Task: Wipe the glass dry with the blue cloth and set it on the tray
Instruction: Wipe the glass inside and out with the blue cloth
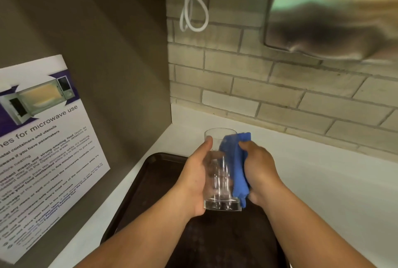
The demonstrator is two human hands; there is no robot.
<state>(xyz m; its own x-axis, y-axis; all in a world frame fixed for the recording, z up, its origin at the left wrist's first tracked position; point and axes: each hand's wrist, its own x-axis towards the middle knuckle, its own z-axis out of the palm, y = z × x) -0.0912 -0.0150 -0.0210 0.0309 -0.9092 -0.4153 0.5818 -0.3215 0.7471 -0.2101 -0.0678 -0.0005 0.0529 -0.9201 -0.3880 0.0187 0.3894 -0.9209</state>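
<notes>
On the far left, a white printed notice about microwave use (41, 138) is stuck to the grey-brown side panel (107, 52). Near me, the dark brown rectangular plastic tray (150, 181) lies on the white countertop (323, 181), its left edge close to that panel. My left hand (193, 179) is above the tray, curled around the left side of the tall clear drinking glass (219, 173), thumb up near the rim, palm closed against the wall down to the thick base. The glass is held upright, slightly tilted, in the air over the tray and not resting on it. Against its right side I press the blue cloth (237, 166), bunched in my right hand (260, 170), whose fingers are closed tight on the cloth; a fold of it reaches over the rim at the top. Far behind, a looped white cable (193, 9) hangs on the pale brick-tile wall (280, 95), and at far right is a brushed-steel wall unit (333, 13).
</notes>
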